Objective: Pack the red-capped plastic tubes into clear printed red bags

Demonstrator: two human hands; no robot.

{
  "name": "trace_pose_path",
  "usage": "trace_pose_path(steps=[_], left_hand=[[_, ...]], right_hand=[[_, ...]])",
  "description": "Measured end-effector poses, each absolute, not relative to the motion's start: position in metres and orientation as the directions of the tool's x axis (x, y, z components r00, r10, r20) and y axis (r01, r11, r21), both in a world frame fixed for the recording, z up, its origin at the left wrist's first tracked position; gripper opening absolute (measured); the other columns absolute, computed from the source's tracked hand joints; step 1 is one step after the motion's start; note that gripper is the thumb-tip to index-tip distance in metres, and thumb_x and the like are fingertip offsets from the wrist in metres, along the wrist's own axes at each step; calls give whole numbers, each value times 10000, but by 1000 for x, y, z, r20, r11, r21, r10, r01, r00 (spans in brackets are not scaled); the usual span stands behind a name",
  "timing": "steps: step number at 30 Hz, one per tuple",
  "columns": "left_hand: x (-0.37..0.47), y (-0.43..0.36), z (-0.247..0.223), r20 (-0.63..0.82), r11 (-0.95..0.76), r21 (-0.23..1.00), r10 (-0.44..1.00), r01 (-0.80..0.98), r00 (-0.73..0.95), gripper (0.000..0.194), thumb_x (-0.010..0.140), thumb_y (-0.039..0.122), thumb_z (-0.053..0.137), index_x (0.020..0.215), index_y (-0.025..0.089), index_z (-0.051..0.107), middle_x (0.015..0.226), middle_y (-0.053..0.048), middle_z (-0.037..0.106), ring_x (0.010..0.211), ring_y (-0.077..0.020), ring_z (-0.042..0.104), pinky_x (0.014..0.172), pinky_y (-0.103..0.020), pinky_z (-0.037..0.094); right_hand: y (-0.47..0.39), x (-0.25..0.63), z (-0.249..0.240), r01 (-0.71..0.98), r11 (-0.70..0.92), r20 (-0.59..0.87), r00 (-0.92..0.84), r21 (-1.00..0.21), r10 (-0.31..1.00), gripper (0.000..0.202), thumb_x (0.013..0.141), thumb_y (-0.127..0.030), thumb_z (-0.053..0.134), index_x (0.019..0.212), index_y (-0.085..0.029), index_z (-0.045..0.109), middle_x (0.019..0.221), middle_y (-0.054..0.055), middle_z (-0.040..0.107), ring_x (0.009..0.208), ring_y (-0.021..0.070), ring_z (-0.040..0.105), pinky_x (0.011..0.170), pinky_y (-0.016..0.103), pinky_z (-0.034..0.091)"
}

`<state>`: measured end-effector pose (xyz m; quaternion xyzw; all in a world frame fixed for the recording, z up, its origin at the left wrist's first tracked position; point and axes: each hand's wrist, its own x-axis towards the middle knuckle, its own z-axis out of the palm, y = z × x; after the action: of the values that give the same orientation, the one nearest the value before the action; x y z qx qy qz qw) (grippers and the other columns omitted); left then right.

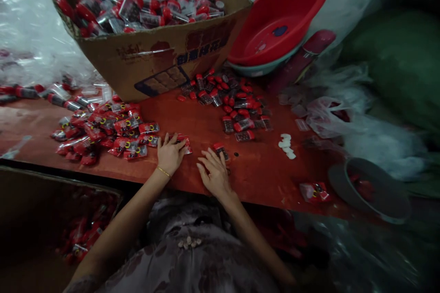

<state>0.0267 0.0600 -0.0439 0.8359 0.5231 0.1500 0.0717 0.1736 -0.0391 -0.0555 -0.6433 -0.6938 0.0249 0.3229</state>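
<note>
My left hand [171, 154] lies on the red table with its fingers spread over a small red packet [187, 144], part of which is hidden under the fingers. To its left is a heap of similar red printed packets [99, 128]. My right hand [216, 175] has its fingers stretched out, with the fingertips at a clear tube with a red cap [220, 148]. Whether they press on that tube, I cannot tell. Beyond it lies a pile of dark-filled, red-capped tubes [240, 109].
A cardboard box [151, 64] full of red-capped tubes stands at the back. Right of it lean a red basin [254, 32] and a dark red flask [309, 55]. White pieces [287, 146], a single packet [314, 192] and a grey bowl [374, 201] are on the right.
</note>
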Motion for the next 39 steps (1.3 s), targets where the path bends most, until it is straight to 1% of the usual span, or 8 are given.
trace_pose_path(steps=[10, 17, 22, 27, 30, 33, 36, 39], left_hand=[[41, 85, -45, 249, -330, 382, 936, 863, 248, 227, 845, 318, 503, 862, 268, 723, 1086, -54, 694, 1130, -292, 557, 1015, -520, 282], [33, 83, -48, 235, -441, 356, 896, 824, 377, 333, 817, 387, 543, 1105, 256, 646, 1298, -96, 562, 1261, -294, 442, 1026, -514, 282], [33, 92, -50, 195, -371, 440, 928, 818, 316, 196, 834, 351, 537, 885, 289, 716, 1137, -34, 673, 1187, -241, 525, 999, -462, 340], [37, 96, -38, 187, -265, 571, 964, 777, 190, 222, 803, 347, 572, 890, 219, 732, 1206, -93, 630, 1198, -274, 514, 1015, -453, 345], [38, 86, -21, 270, -284, 641, 953, 713, 136, 234, 795, 371, 577, 887, 222, 733, 1210, -94, 628, 1201, -282, 509, 1008, -467, 357], [43, 69, -5, 362, -373, 631, 917, 680, 167, 226, 801, 381, 577, 890, 238, 728, 1215, -81, 626, 1221, -283, 490, 1019, -493, 337], [48, 52, 3, 408, -440, 608, 887, 661, 216, 204, 809, 370, 579, 903, 252, 717, 1254, -68, 600, 1266, -274, 441, 1062, -502, 273], [51, 43, 0, 357, -404, 753, 914, 519, 194, 302, 789, 378, 606, 1051, 238, 662, 1286, -72, 575, 1269, -255, 438, 1075, -458, 286]], right_hand=[[-40, 177, -50, 855, 159, 420, 75, -494, 904, 230, 896, -268, 448, 940, -209, 665, 1092, 84, 682, 1155, 226, 550, 1077, 507, 240], [-41, 178, -46, 850, 167, 434, 79, -500, 898, 241, 899, -265, 437, 936, -224, 672, 1057, 67, 696, 1133, 212, 565, 1079, 491, 243], [-44, 180, -51, 831, 148, 412, 105, -537, 905, 225, 890, -264, 456, 931, -226, 675, 1030, 60, 707, 1078, 209, 601, 1080, 503, 238], [-44, 180, -47, 782, 138, 389, 141, -607, 910, 217, 887, -279, 468, 929, -226, 675, 1029, 64, 708, 1047, 216, 617, 1074, 505, 255], [-34, 177, -40, 612, 120, 320, 227, -781, 920, 262, 886, -346, 464, 1003, -214, 657, 1032, 74, 703, 990, 205, 636, 971, 412, 415], [-18, 169, -33, 262, 101, 174, 273, -960, 946, 341, 888, -420, 435, 1069, -201, 624, 979, 59, 701, 876, 175, 651, 771, 296, 515], [-6, 159, -31, 12, 84, 84, 254, -996, 963, 331, 872, -452, 451, 934, -196, 651, 825, 15, 682, 745, 146, 618, 676, 248, 499], [-5, 155, -36, -61, 78, 53, 340, -995, 939, 305, 841, -437, 505, 751, -178, 637, 685, -16, 611, 644, 118, 544, 624, 221, 448]])
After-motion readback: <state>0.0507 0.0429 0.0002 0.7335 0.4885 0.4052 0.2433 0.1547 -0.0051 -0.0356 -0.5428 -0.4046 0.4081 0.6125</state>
